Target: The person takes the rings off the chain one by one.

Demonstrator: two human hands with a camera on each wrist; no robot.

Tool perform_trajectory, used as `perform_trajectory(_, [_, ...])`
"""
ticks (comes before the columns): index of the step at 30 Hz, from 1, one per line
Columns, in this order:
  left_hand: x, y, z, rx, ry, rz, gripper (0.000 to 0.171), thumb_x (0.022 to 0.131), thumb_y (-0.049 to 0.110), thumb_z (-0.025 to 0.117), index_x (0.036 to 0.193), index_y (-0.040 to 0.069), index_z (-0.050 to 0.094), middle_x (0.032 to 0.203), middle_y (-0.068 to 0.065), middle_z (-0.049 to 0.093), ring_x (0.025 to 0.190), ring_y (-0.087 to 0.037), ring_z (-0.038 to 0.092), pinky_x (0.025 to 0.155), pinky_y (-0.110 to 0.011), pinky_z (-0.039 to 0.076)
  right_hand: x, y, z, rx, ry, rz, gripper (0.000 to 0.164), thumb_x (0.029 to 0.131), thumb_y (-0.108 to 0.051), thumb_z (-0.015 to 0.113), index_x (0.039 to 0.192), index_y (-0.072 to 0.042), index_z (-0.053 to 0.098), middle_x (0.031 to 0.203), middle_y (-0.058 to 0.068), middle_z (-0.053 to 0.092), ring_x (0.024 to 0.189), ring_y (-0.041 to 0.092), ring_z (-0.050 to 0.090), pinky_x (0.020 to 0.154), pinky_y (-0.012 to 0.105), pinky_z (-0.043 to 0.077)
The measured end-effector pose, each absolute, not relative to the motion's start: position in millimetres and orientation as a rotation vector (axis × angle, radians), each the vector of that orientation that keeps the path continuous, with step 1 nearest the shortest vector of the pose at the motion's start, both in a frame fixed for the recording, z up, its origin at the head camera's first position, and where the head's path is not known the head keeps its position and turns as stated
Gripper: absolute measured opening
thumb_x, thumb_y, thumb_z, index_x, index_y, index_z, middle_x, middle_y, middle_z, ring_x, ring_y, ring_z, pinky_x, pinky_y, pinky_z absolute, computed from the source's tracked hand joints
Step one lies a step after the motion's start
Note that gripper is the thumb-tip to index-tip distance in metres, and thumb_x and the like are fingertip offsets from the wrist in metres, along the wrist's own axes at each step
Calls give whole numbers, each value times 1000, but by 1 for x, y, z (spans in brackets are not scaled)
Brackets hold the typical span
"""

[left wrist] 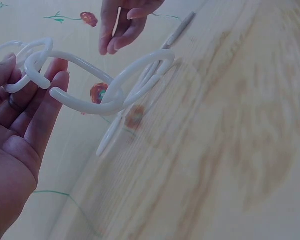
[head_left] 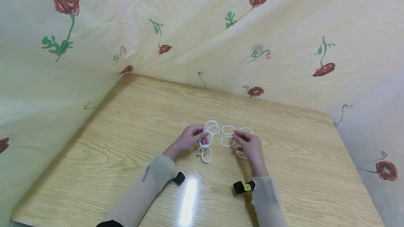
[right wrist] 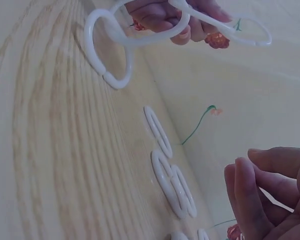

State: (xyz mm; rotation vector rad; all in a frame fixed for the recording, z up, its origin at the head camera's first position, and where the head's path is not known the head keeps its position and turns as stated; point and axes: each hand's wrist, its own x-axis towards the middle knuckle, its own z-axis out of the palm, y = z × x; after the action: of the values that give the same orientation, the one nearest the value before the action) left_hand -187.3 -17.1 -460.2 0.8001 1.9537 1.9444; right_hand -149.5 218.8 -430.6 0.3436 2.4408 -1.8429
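My left hand [head_left: 190,136] pinches a chain of white oval plastic rings [left wrist: 82,106], each with a narrow gap in its side. Several rings are linked through one another, some above the fingers and others hanging toward the table; the lowest ring [right wrist: 92,52] comes down close to the wood. To the right, my right hand [head_left: 253,147] hovers over loose white rings [head_left: 228,126] lying flat in a small group. Its fingers are loosely bent with the thumb apart, and nothing shows between them in the right wrist view. The hand partly covers some loose rings.
A light wood-grain table [head_left: 126,143] spreads under both hands. Behind and to the left hangs a cream cloth [head_left: 195,16] printed with red flowers, meeting the table's far edge. Black cameras sit at both wrists, and a bright light reflection [head_left: 188,202] shows at the front.
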Motion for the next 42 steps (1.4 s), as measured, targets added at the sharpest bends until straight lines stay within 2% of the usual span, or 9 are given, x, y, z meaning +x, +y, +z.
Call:
perform_trajectory(5, [-187, -18, -460, 805, 1942, 1949, 21, 100, 5, 49, 90, -13, 57, 69, 7, 63, 68, -8, 63, 65, -18, 55, -148, 214, -428, 324, 2445, -1851, 36, 93, -10, 64, 127, 3, 60, 117, 11, 67, 84, -4, 62, 69, 20, 59])
perform_trajectory(11, [-188, -17, -460, 809, 1939, 1945, 20, 100, 4, 49, 90, -11, 56, 69, 6, 63, 70, -11, 65, 66, -19, 56, -147, 207, -427, 268, 2465, -1843, 35, 94, -10, 63, 125, 4, 60, 123, 19, 64, 84, -5, 63, 67, 19, 59])
perform_trajectory(17, [-188, -17, -459, 801, 1947, 1934, 19, 100, 4, 49, 88, -10, 55, 70, 3, 62, 71, -9, 64, 66, -18, 56, -145, 201, -424, 238, 2459, -1874, 34, 93, -8, 63, 124, 6, 60, 124, 23, 63, 83, -5, 63, 66, 20, 59])
perform_trajectory(26, [-186, -18, -459, 797, 1924, 1950, 20, 100, 3, 49, 92, -14, 55, 70, -2, 63, 70, -9, 64, 66, -19, 56, -142, 188, -423, 186, 2443, -1886, 30, 91, -5, 65, 120, 4, 64, 121, 21, 65, 83, -2, 63, 67, 23, 60])
perform_trajectory(34, [-185, -18, -458, 808, 1923, 1929, 23, 100, 4, 49, 95, -18, 54, 70, 2, 62, 69, -9, 63, 66, -18, 55, -137, 176, -423, 146, 2425, -1893, 28, 91, -8, 67, 117, 3, 66, 115, 16, 67, 85, 2, 64, 70, 28, 61])
perform_trajectory(42, [-185, -19, -457, 822, 1917, 1912, 24, 100, 5, 49, 98, -19, 55, 74, -16, 63, 68, -6, 61, 66, -18, 55, -134, 167, -422, 116, 2429, -1924, 26, 90, -7, 67, 113, 6, 67, 109, 13, 70, 83, 4, 63, 63, 24, 60])
